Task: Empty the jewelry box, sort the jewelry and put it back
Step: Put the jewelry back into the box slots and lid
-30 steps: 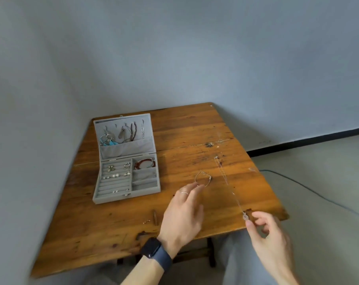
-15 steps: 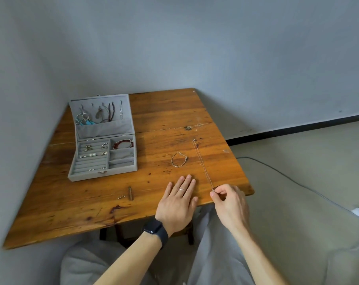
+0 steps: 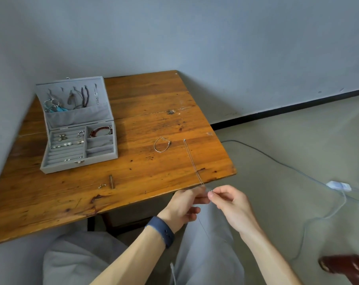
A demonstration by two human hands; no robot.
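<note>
Big wooden table pushed into the corner of the room, and the grey jewelry box sits on its left side, nearer the far edge, with the lid standing up. The lid's got necklaces and dangly earrings hanging inside it. The tray below has a few earrings and rings in the slotted rows, plus a red bracelet in the far right compartment. Both hands are just off the near edge of the table, close together. The left hand, the one with a dark blue watch strap on the wrist, and the right hand are each pinching the near end of a thin chain necklace between thumb and forefinger. The rest of that chain lies stretched out straight across the right part of the table, running away toward the far side. Just left of its far end there's a thin silver bracelet lying flat in a loop, not touching it. Near the front edge, closer to the box, a small brown stick with a tiny silver piece just beside it. I can't tell what that one is.
</note>
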